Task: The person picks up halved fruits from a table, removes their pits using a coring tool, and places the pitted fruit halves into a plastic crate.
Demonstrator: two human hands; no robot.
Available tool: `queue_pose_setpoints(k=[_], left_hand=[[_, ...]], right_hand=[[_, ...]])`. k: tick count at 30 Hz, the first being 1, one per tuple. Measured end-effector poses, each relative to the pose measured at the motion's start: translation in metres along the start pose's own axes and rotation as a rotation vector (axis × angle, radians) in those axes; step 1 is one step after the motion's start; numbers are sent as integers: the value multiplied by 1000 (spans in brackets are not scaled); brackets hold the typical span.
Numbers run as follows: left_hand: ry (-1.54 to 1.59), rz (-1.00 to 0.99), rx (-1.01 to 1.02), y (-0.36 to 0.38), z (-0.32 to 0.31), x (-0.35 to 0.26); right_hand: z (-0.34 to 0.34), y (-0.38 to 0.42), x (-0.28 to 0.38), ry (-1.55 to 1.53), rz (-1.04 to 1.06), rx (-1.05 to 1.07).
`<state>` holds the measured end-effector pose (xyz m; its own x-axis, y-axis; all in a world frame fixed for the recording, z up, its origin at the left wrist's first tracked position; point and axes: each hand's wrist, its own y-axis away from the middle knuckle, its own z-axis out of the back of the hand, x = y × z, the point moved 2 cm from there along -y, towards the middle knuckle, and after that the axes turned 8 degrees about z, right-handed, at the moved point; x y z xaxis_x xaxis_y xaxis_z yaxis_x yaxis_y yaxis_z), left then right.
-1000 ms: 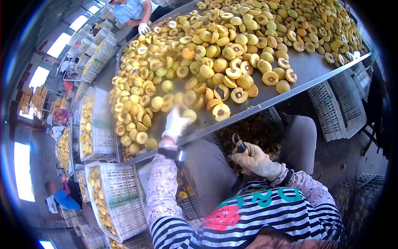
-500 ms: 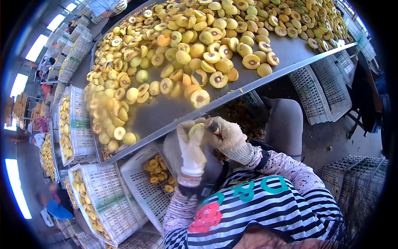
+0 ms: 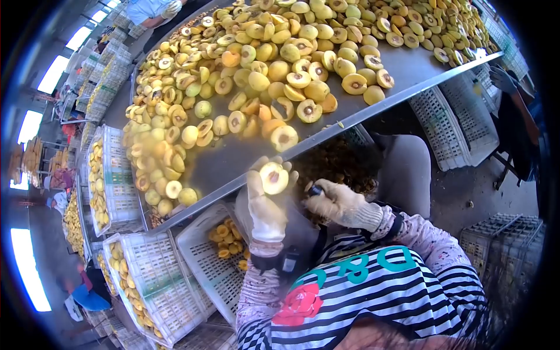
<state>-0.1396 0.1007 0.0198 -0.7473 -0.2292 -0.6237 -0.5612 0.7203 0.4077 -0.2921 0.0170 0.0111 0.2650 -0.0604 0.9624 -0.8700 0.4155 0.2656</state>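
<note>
My left hand [image 3: 266,207], in a pale glove, holds a halved yellow fruit [image 3: 273,178] with its cut face and brown centre turned up, just below the metal table's edge [image 3: 318,136]. To its right my right hand [image 3: 335,202], also gloved, is closed around a small tool with a dark end [image 3: 315,190]. The rest of the tool is hidden or too blurred to make out. Many halved fruits [image 3: 284,137] lie on the table in front of both hands.
White crates of fruit [image 3: 157,286] stand at the left, and an open crate [image 3: 204,256] sits beside my left arm. Pits and scraps [image 3: 335,166] lie below the table edge. More crates [image 3: 446,125] stand at the right. Co-workers [image 3: 154,11] are at the table's far side and right.
My hands have moved apart. The fruit in my left hand now shows an open cut face, and my right hand has moved slightly down and right with the tool.
</note>
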Motion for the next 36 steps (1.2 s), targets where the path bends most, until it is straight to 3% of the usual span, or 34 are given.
queue_pose_setpoints(k=[1, 5, 8, 12, 14, 19, 22, 25, 28, 29, 32, 35, 36], left_hand=[[37, 45, 64, -6, 10, -2], [234, 143, 119, 4, 1, 1], [250, 66, 98, 7, 0, 7], [-18, -125, -141, 17, -24, 6], [-102, -186, -104, 17, -25, 7], [-67, -238, 90, 13, -25, 4], [-129, -244, -1, 11, -32, 2], [-105, -217, 31, 9, -36, -5], [-415, -502, 136, 7, -37, -11], [-623, -654, 21, 10, -36, -12], [-670, -832, 79, 15, -41, -10], [-483, -616, 191, 10, -34, -9], [-421, -546, 223, 8, -31, -11]], right_hand=[[4, 3, 4, -3, 88, -9], [-10, 1, 20, -34, 30, 73], [-19, -2, 23, -60, 33, 91], [-29, -10, 14, -17, 132, -37], [-34, -13, 7, 24, 216, -101], [-24, -10, 29, 52, 197, 20], [-19, -19, 26, 25, 263, 40], [-19, -25, 23, -92, 355, 91], [-10, -19, 37, -226, 195, 236], [-8, -18, 39, -262, 159, 278], [-9, -19, 36, -315, 263, 268], [-9, -15, 36, -219, 313, 210], [-8, -15, 32, -245, 227, 266]])
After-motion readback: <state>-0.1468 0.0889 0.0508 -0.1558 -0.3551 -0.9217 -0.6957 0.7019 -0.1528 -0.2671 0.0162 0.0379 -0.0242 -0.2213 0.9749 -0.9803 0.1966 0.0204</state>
